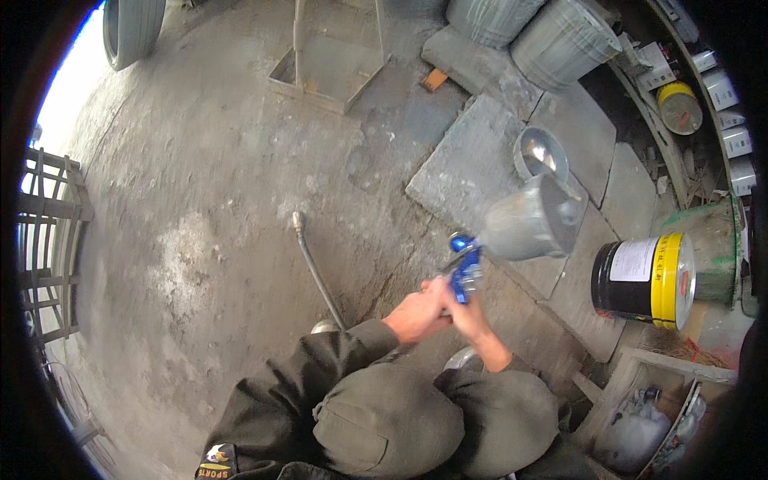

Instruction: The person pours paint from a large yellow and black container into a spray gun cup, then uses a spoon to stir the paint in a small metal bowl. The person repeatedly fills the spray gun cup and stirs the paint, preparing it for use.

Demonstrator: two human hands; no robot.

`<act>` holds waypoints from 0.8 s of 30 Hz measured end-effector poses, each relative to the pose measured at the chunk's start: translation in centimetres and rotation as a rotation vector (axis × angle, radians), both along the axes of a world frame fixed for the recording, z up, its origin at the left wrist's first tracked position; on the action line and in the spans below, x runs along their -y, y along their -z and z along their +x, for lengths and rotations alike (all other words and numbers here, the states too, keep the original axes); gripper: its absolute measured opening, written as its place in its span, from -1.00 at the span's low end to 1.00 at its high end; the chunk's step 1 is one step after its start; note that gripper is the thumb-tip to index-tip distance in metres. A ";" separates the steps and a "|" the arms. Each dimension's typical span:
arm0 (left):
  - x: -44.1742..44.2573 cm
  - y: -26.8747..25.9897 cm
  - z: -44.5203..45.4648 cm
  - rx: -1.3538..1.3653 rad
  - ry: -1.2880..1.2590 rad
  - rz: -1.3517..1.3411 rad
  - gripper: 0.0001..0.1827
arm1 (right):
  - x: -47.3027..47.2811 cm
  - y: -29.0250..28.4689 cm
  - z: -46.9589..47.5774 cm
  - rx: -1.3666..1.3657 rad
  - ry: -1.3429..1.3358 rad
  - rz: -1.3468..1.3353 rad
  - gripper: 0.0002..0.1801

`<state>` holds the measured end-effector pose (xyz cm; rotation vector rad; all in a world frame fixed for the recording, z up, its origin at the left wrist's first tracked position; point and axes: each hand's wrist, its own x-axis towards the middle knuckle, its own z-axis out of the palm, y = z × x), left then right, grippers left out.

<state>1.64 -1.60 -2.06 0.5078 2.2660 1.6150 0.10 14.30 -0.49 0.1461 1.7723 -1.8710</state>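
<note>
Both of my hands meet in front of my knees around a blue spray gun. My left hand is closed about its handle area, and my right hand lies against the same part; their fingers overlap, so the exact grip of each is partly hidden. Beyond the gun and joined to it sits a large grey paint cup, blurred and tilted. A shiny metal bowl rests on the stone slab just past the cup. A hose with a metal fitting lies on the floor to the left of my hands.
A black and yellow metal pail stands at right, near a green-stained drum. Grey buckets are at the upper right, beside shelving with cans. A metal tray frame lies at the top, a slatted rack far left.
</note>
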 end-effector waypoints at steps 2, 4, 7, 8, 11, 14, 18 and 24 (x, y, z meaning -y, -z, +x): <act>-0.9 -1.2 -0.1 -0.017 0.241 -0.189 -0.07 | -0.1 -0.3 -0.3 -0.130 0.211 0.024 -0.78; -0.3 -1.5 0.1 -0.344 0.143 -0.006 -0.09 | -1.4 -1.2 -0.6 -0.132 0.378 0.066 -0.77; 3.3 1.0 -0.5 -0.329 -0.022 -0.182 -0.47 | -5.3 -2.6 -1.0 -0.322 0.523 0.169 -0.76; 5.5 2.8 -1.1 -0.361 -0.244 -0.291 -0.54 | -6.6 -2.7 -1.1 -0.291 0.653 0.137 -0.78; 14.3 9.4 -4.3 0.034 -0.901 -0.368 -0.67 | -12.3 -4.3 -1.0 -0.282 0.794 0.147 -0.80; 22.5 14.2 -5.6 0.018 -1.021 -0.661 -0.57 | -16.0 -4.7 0.2 -0.061 0.900 0.220 -0.77; 26.5 17.0 -5.8 0.069 -1.011 -0.683 -0.47 | -18.2 -4.0 2.8 -0.001 1.004 0.154 -0.76; 24.9 12.3 -10.6 0.291 -0.819 -0.657 -0.69 | -19.9 -2.6 3.7 0.183 0.986 0.076 -0.75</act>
